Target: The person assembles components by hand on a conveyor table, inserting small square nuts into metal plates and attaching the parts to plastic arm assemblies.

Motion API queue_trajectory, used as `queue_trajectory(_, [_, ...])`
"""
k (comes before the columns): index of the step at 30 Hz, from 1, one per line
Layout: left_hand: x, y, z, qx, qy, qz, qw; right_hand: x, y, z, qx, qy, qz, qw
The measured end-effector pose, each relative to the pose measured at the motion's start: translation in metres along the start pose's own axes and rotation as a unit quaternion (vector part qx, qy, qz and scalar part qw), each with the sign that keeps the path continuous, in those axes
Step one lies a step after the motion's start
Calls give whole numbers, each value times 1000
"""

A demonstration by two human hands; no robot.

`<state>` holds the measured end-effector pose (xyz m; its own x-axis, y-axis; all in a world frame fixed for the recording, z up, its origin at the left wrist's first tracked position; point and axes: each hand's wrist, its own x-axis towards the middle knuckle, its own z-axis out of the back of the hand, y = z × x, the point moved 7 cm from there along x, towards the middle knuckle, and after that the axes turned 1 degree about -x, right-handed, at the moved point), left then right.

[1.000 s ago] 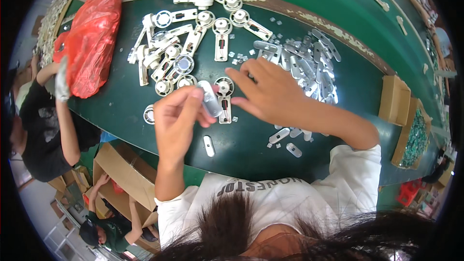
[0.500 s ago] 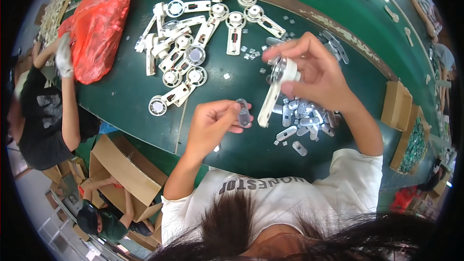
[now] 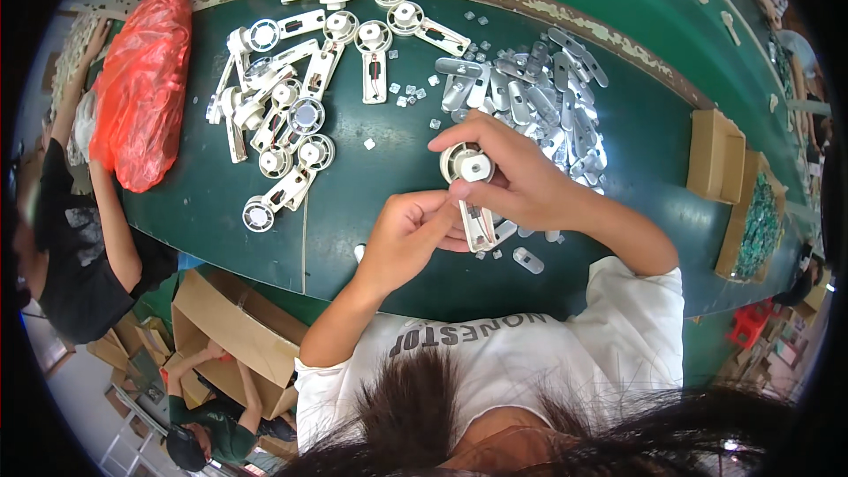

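In front of me, my right hand [image 3: 517,172] is closed round a white plastic part with a round ringed head and a narrow handle [image 3: 477,163]. Its head faces up between thumb and fingers, and the open handle, with small wires showing, points toward me. My left hand [image 3: 413,234] is closed against the left side of the same part, thumb by the head and fingers by the handle. The clear oval cover that was in my left hand is hidden. Beyond my right hand lies a pile of clear oval covers [image 3: 574,124].
Several similar white round-headed parts [image 3: 309,115] lie left of centre, near small clear squares [image 3: 369,144]. A red plastic bag [image 3: 146,88] sits at the far left by a co-worker [image 3: 88,238]. Cardboard boxes [image 3: 715,159] stand at right; a large carton [image 3: 234,318] is below the table.
My right hand has brought the white part down and left to my left hand, turning its head upward. The clear cover in my left hand has gone out of sight. My view has shifted.
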<state>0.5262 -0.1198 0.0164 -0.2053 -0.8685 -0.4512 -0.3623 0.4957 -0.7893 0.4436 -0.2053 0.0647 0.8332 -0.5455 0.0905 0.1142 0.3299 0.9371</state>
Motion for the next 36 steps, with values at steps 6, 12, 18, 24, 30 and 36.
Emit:
queue_trajectory(6, [1,8,3,-8,12,14,1000,-4,-1,-3,-52,-14,35,998])
queue_trajectory(12, [1,8,2,-27,28,18,999,-3,0,-5,-62,-18,29,998])
queue_trajectory(18, [3,9,4,-42,35,23,998,-4,-3,-6,-82,-27,37,996])
queue_trajectory(24, [2,11,8,-67,44,2,997,-4,-4,-8,-103,-25,24,994])
queue_trajectory(30, [-2,-2,1,-8,23,-80,997,-7,-7,-11,-100,-21,43,994])
queue_trajectory(36, [-11,-10,-4,48,-32,-144,988,-8,1,-11,-122,-35,100,987])
